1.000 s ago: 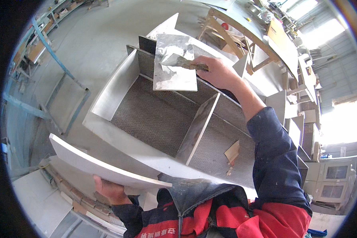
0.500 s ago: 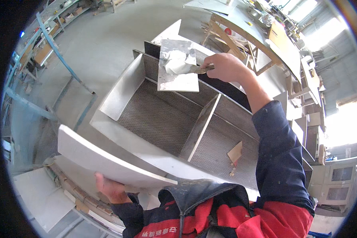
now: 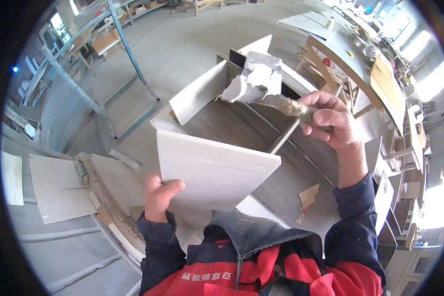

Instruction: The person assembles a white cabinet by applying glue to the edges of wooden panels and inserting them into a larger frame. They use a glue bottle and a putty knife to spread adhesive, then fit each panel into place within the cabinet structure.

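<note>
My left hand grips a flat whitish panel by its left edge, thumb on its face, holding it tilted in front of me. In my right hand is a putty knife, its worn handle between thumb and fingers. White paste clings around its far end, in a thick mass. Behind the paste, a paste-smeared palette board lies over the far edge of an open box frame. The paste partly hides the knife's blade and the palette.
Inside the frame are a divider and a tan wood scrap. A wooden-framed workbench stands far right, a blue metal rack far left. Loose white sheets lie to my left.
My left hand has raised the panel and turned its face toward me. My right hand has drawn the putty knife back from the palette, bringing white paste with it. The view has shifted.
</note>
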### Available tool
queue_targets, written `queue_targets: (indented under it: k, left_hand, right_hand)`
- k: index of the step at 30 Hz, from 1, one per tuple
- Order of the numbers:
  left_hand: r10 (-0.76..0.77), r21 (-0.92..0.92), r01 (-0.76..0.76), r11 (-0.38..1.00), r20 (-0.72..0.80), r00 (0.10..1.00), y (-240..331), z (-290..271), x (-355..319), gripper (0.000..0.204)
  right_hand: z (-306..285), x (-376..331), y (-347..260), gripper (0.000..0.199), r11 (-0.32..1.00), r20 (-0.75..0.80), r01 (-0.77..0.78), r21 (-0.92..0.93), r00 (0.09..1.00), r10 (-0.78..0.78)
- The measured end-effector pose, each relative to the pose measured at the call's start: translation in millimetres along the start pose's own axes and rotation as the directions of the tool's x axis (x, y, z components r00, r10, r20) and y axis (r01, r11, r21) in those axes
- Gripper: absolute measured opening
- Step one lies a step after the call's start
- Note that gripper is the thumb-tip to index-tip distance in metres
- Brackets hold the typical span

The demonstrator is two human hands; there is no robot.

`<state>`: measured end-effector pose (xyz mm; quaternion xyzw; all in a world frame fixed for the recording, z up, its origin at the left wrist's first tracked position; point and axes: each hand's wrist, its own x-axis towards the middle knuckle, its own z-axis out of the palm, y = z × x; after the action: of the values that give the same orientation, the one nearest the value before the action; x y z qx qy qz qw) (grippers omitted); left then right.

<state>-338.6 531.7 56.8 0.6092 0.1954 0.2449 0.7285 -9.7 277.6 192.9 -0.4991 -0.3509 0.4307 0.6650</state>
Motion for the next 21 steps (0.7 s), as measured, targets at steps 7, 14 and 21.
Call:
queue_targets:
  k: [7,14,21]
  left_hand:
    - [0.007,0.081,-0.025,0.996,0.217,0.976,8.1,42.1,-19.1,0.037]
    - [0.048,0.078,-0.072,0.994,0.270,0.962,14.6,66.4,-41.4,0.034]
    - [0.055,0.100,-0.091,0.991,0.318,0.947,14.9,70.6,-54.3,0.035]
  right_hand:
    - [18.3,-76.8,8.3,0.035,0.992,0.037,0.040,0.122,0.998,-0.045]
    - [27.9,-120.8,4.9,0.036,0.993,0.055,0.100,0.070,0.993,-0.104]
    - [41.3,-134.3,-1.4,0.034,0.992,0.016,0.091,-0.090,0.996,-0.090]
